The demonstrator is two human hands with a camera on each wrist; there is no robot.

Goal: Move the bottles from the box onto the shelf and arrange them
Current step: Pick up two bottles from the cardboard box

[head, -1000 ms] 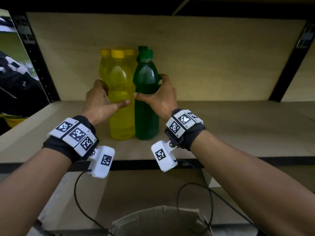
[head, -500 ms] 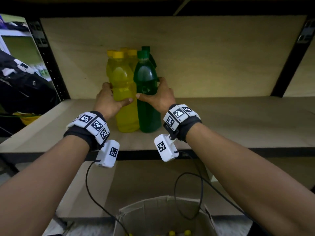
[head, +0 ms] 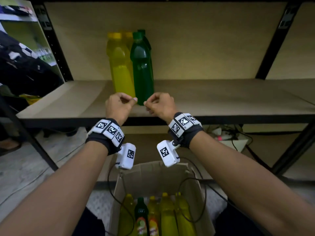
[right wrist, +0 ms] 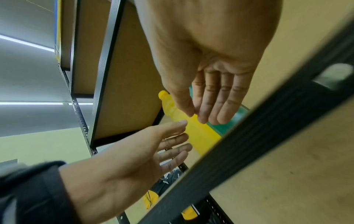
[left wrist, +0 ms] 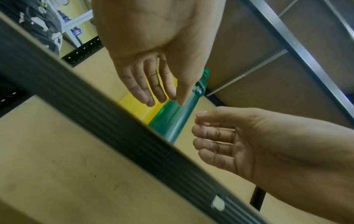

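both hands loosely curled, empty, left hand, right hand, just off yellow bottle and green bottle upright, seemingly touching, on shelf, more bottles in box below

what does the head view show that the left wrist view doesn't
Only the head view shows the cardboard box below the shelf, with yellow bottles and one green bottle in it, plus both wristbands. Only the left wrist view shows the palm sides: left hand and right hand with loose fingers, holding nothing. Both show the shelf and a yellow bottle beside a green one standing on it.
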